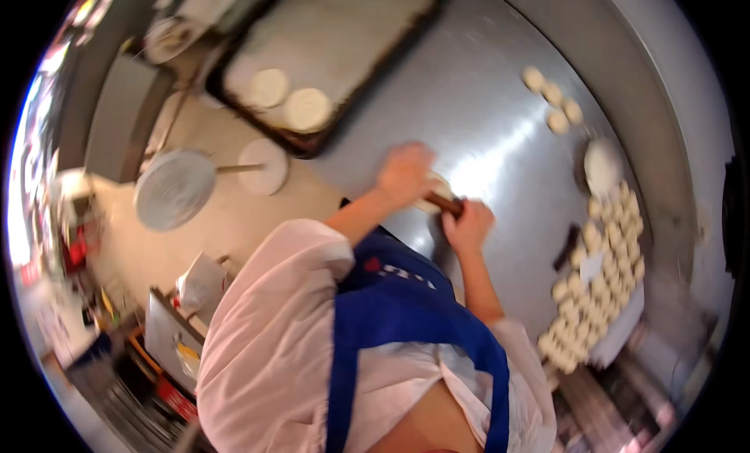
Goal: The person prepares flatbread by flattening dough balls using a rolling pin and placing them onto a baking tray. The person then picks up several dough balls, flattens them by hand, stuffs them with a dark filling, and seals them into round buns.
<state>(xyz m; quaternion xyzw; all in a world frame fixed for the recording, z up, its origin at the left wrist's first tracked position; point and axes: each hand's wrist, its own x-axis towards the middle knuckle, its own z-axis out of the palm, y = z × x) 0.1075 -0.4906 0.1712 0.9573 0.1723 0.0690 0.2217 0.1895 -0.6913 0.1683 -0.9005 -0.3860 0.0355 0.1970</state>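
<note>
Head view, looking down over the pink-sleeved shoulders and blue apron [406, 312] of the person at work. We see the left hand [405, 174] lying palm-down, fingers curled over one end of a dark brown wooden rolling pin [445, 204], and the right hand [469, 225] closed around the other end of the same pin; both hands are blurred, so we cannot tell how tightly the fingers wrap it. Beneath the pin, and mostly covered by the left hand, lies a pale flattened disc of dough [434, 193], resting on the brushed stainless-steel worktable [484, 117] just in front of the apron. To the person's right, near the table's edge, we find a dense cluster of small pale dough balls [598, 297] laid on a white sheet, with a larger rounded white lump of dough [603, 165] just beyond them and a short row of four small dough balls [553, 100] farther off, well apart from the hands. Ahead and to the left sits a dark-rimmed rectangular baking tray [391, 46] lined with pale paper, bearing two rolled-out round dough discs [291, 100] side by side near its nearer corner. Beyond the table's left edge, over the beige floor, we note a round grey metal lid-like disc [173, 189] and a smaller white round disc [264, 165], joined by a thin rod.
</note>
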